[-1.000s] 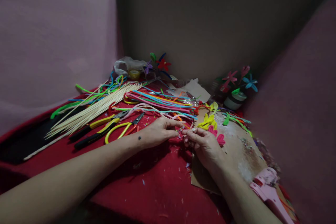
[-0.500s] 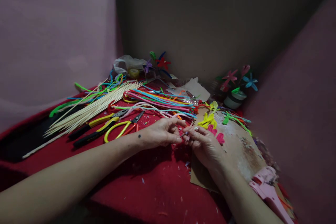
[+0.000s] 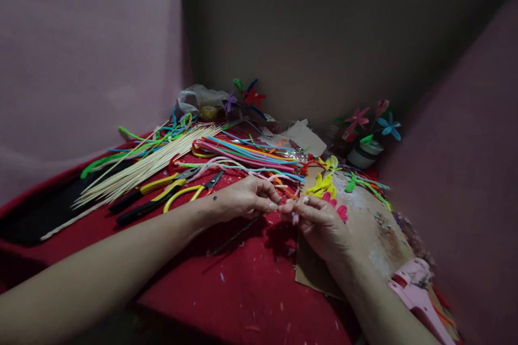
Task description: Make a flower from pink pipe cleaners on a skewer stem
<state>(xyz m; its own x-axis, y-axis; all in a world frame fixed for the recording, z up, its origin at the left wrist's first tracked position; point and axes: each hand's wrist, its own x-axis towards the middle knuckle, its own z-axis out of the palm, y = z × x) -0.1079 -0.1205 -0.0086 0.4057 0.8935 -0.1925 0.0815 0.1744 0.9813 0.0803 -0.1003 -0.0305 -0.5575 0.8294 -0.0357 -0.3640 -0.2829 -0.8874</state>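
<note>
Over the red cloth, my left hand [image 3: 251, 198] and my right hand [image 3: 321, 222] meet fingertip to fingertip, both closed in a pinch. A thin dark wire [image 3: 237, 235] slants down and left from beneath my left fingers; its other end is hidden between the fingertips. Below my right fingers shows a small pale purple fuzzy bit [image 3: 295, 218]. Pink petal loops of pipe cleaner [image 3: 342, 212] and yellow ones [image 3: 322, 187] lie just beyond my right hand, on a piece of cardboard [image 3: 313, 272].
Bamboo skewers [image 3: 141, 164], pliers [image 3: 156, 202], yellow-handled scissors [image 3: 184, 194] and a bundle of coloured pipe cleaners [image 3: 251, 153] lie to the left and behind. A pink glue gun [image 3: 416, 291] rests at right. Finished flowers stand in a jar [image 3: 365, 152] by the wall.
The thin dark wire now shows trailing left below my left hand. My left fingers have curled in more and the fingertips of both hands have come together. The view has shifted slightly.
</note>
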